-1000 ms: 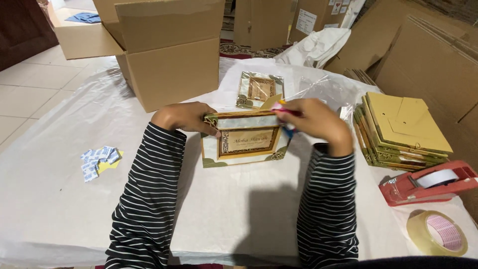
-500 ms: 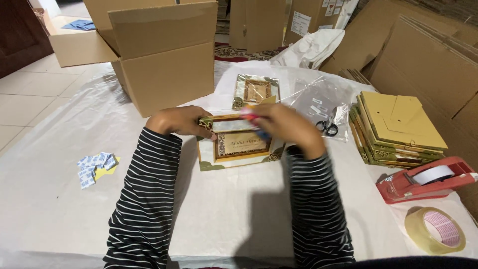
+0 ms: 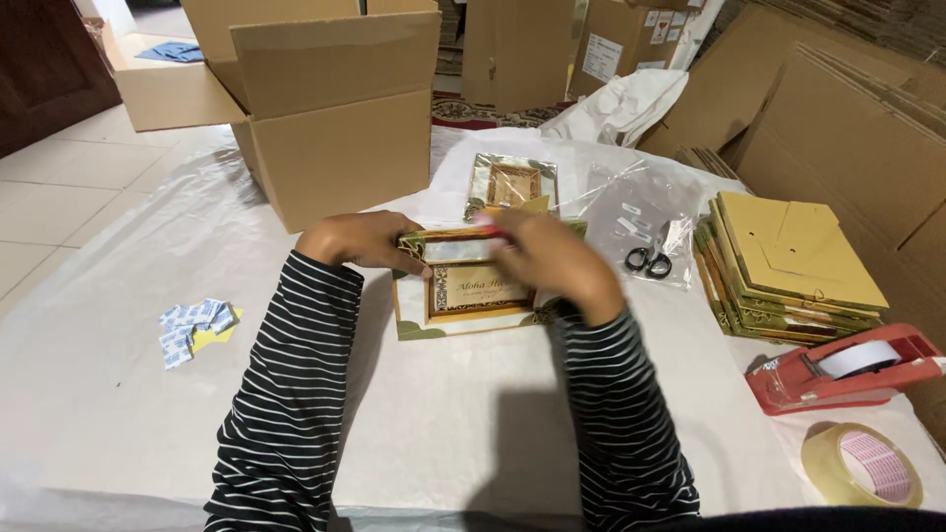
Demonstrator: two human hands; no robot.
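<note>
Gold-edged and cream, the small printed box (image 3: 465, 286) lies flat on the white table cover (image 3: 463, 433) at the middle of the head view, a second like it (image 3: 511, 184) at twelve o'clock, a stack of flat yellow boxes (image 3: 793, 261) at three, a red tape dispenser (image 3: 838, 366) at four, an open cardboard carton (image 3: 330, 118) at eleven; working its top edge well seems to call for one hand bracing the corner while the other presses evenly. Left hand (image 3: 357, 239) curls its fingers over the upper left corner, gripping it; right hand (image 3: 552, 258) lies blurred over the upper right edge, fingers bent and close together, touching it, though whether they pinch something reddish I cannot tell.
</note>
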